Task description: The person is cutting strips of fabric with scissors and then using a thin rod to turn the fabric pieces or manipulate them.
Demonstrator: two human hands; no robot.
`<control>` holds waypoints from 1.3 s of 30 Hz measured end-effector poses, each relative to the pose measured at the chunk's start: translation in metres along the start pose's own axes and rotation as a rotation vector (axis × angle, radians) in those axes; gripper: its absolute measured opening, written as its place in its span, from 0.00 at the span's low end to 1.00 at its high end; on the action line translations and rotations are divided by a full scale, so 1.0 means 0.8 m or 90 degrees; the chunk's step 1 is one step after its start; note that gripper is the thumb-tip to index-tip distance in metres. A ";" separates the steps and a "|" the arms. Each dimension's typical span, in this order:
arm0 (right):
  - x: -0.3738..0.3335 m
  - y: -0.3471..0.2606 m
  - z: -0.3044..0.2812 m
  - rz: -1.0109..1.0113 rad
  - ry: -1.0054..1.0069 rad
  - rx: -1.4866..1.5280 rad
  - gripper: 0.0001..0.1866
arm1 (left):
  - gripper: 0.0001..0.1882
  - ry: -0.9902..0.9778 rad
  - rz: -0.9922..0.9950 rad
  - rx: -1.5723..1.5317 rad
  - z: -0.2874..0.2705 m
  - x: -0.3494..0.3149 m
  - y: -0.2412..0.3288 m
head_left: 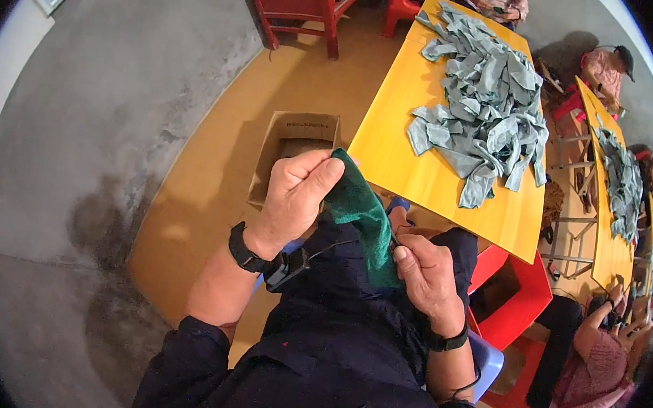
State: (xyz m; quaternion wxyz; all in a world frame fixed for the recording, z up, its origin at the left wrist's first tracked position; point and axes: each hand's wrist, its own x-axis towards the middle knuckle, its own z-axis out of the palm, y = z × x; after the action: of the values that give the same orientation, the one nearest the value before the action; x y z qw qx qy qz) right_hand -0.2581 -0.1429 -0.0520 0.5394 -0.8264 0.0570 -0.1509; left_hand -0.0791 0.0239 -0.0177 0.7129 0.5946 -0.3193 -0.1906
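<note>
My green cloth [363, 211] is up in the air in front of me, over my dark clothes [326, 297], with one hand at each end of it. My left hand [294, 192] has the top: the thumb and first finger are clamped on that corner, and the other fingers are curled in behind. My right hand [430, 277] is lower down, at the side edge near the bottom. Its thumb and first finger are pinched together there, next to a thin dark thing [395, 240]. I cannot tell what that is, or if the cloth is in that pinch too. I think I hold the top so high so the cloth hangs long and does not bunch up, and I think it is close to me so I can see its edge well. The yellow table [384, 143] is just past my hands, and the pile of pale cloth [491, 102] on it seems to be there so it is easy to reach. The cardboard box [302, 126] is on the floor by the table, maybe so it is out of the way but near. My cloth is deep green, much darker than the pile. It is a long, narrow bit, it looks soft and a little fuzzy, and it has a lighter shine down its middle. It bends and ripples on its way down, so it is not pulled quite flat.
</note>
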 end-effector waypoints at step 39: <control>0.014 -0.003 0.006 0.088 -0.032 0.177 0.11 | 0.15 -0.026 -0.045 -0.114 0.000 0.023 -0.008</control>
State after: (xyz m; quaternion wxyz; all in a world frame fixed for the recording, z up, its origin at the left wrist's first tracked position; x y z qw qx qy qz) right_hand -0.2465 -0.1408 -0.0495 0.6593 -0.7411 0.0788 -0.0993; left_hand -0.0649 0.0104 -0.0198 0.7495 0.5351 -0.2944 -0.2556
